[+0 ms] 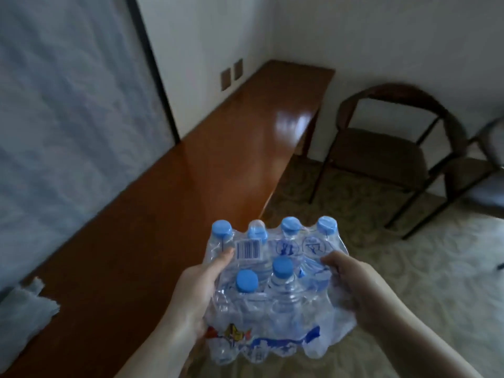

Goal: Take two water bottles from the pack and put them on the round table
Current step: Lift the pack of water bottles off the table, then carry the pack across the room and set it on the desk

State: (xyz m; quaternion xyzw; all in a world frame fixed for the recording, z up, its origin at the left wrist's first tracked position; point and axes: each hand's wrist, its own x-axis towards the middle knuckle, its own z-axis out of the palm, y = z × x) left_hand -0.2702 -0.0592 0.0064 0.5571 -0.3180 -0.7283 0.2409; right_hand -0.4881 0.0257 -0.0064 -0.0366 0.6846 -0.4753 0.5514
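A shrink-wrapped pack of water bottles [275, 293] with blue caps is held up in front of me, over the near edge of a long wooden counter. My left hand [199, 290] grips the pack's left side and my right hand [351, 282] grips its right side. Several capped bottles stand in the far row, and two more caps [246, 281] show nearer to me where the wrap is torn open. No round table is in view.
The long brown counter [169, 227] runs along the left wall and window. A crumpled white cloth [24, 309] lies at its near left. A dark chair [381, 154] stands on the patterned carpet [409, 268] at the right, beside another chair's edge.
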